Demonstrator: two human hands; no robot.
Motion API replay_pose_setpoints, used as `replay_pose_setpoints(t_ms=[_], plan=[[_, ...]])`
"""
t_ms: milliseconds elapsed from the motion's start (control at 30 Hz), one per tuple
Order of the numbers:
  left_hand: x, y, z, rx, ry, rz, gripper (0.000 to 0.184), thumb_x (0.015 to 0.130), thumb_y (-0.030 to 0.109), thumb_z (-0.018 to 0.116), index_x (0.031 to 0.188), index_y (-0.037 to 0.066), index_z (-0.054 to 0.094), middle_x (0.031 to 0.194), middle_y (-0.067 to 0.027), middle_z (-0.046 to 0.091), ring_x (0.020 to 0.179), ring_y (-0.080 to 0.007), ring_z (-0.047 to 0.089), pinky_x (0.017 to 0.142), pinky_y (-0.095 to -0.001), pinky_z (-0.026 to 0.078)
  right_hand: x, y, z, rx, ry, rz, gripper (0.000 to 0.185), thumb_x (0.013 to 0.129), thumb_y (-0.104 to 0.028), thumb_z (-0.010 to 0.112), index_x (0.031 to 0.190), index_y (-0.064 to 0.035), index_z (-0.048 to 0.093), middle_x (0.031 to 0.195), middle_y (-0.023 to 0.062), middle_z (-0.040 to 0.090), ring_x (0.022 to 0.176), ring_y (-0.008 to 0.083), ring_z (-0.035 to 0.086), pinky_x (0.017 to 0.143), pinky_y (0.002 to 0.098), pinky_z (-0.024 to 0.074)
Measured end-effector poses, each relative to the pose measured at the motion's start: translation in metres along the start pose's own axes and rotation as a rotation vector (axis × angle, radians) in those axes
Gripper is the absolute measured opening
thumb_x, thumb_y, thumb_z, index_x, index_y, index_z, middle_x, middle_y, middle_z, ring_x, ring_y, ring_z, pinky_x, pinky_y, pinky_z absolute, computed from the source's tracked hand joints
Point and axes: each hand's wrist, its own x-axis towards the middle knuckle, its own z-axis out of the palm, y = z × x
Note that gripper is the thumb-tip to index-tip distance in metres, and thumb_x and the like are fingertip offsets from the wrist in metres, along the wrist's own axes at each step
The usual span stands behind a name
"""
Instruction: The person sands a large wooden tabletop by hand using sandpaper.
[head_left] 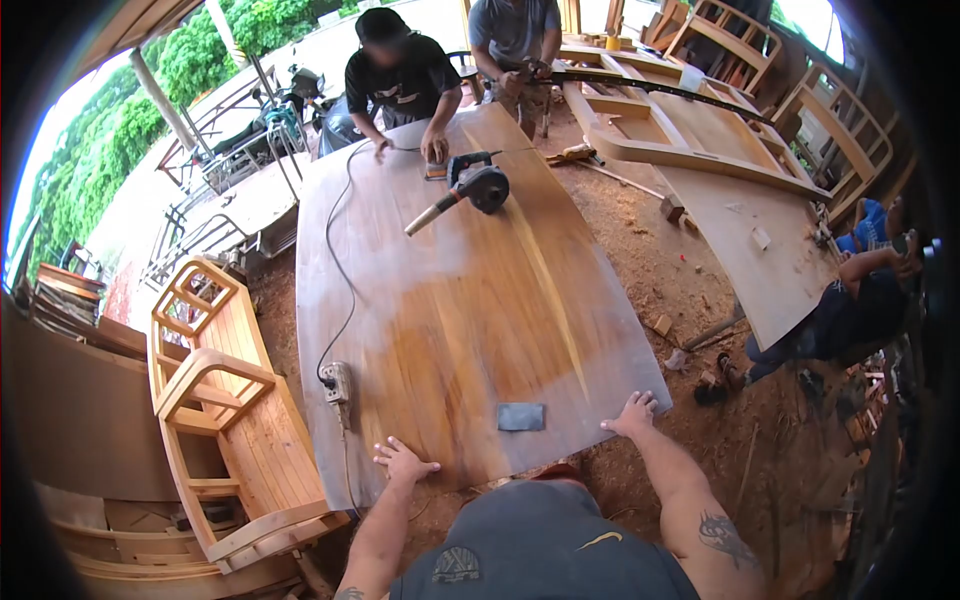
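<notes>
A yellow swoosh mark (pixel 599 541) is on the dark shirt (pixel 530 520) of the person wearing the camera. The shirt also has a patch of print (pixel 457 565), too small to read. I cannot read any words on the blower (pixel 485 188) or the white plug box (pixel 337 383).

Both arms reach forward, spread apart, with the palms down on the near edge of the big wooden board (pixel 480 330). The left hand (pixel 405 463) is open, with its fingers spread wide, near the lower left corner. The right hand (pixel 633 415) is open too, on the lower right corner. Neither hand holds anything. The right arm has a dark tattoo (pixel 722 538).

The board lies flat in front of the person. Its middle is orange-brown, with a thin yellow stripe. Its sides and much of its far part look pale and dusty. A small gray pad (pixel 521 416) lies on it between the hands, closer to the right one. The plug box sits by the left edge, with a dark cord (pixel 350 270) going up the board.

At the far end, another person (pixel 402 80) in a black shirt has one hand on a sander (pixel 436 171). The black blower lies just beside it.
</notes>
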Motion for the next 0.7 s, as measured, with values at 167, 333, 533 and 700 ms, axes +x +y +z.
replay_pose_setpoints(t_ms=[167,333,533,700], plan=[[0.012,-0.005,0.013,0.01,0.039,0.005,0.16,0.063,0.071,0.093,0.168,-0.005,-0.001,0.172,-0.0394,0.005,0.156,-0.0629,0.011,0.129,-0.0616,0.022,-0.003,0.0,-0.002,0.001,0.002,-0.001,0.142,0.074,-0.064,0.089,0.169,0.0024,0.008,0.175,0.0324,0.004,0.159,0.0549,0.013,0.127,0.0544,0.0331],[-0.003,0.002,-0.002,-0.018,0.011,-0.021,0.156,0.065,0.065,0.095,0.169,0.0,-0.002,0.174,-0.0347,0.001,0.158,-0.0594,0.009,0.125,-0.0628,0.032,0.004,0.0,0.004,0.004,0.011,0.009,0.142,0.073,-0.065,0.089,0.169,0.0028,0.009,0.174,0.0334,0.005,0.159,0.0557,0.014,0.127,0.0549,0.034],[-0.005,0.0,-0.002,-0.067,0.009,-0.023,0.157,0.064,0.067,0.094,0.169,0.0,-0.001,0.173,-0.0376,0.0,0.156,-0.0627,0.012,0.129,-0.0586,0.025,-0.001,-0.003,-0.001,-0.011,-0.004,0.022,0.143,0.073,-0.067,0.088,0.169,0.0024,0.008,0.174,0.033,0.006,0.159,0.0541,0.015,0.129,0.0521,0.0303],[0.002,0.002,0.002,-0.033,0.002,-0.058,0.157,0.064,0.062,0.097,0.17,0.004,-0.004,0.175,-0.0325,-0.004,0.159,-0.0585,0.008,0.121,-0.0614,0.041,0.0,-0.004,-0.001,-0.005,0.0,0.025,0.143,0.073,-0.066,0.089,0.169,0.0023,0.008,0.174,0.0327,0.006,0.159,0.0537,0.015,0.129,0.0522,0.0303]])
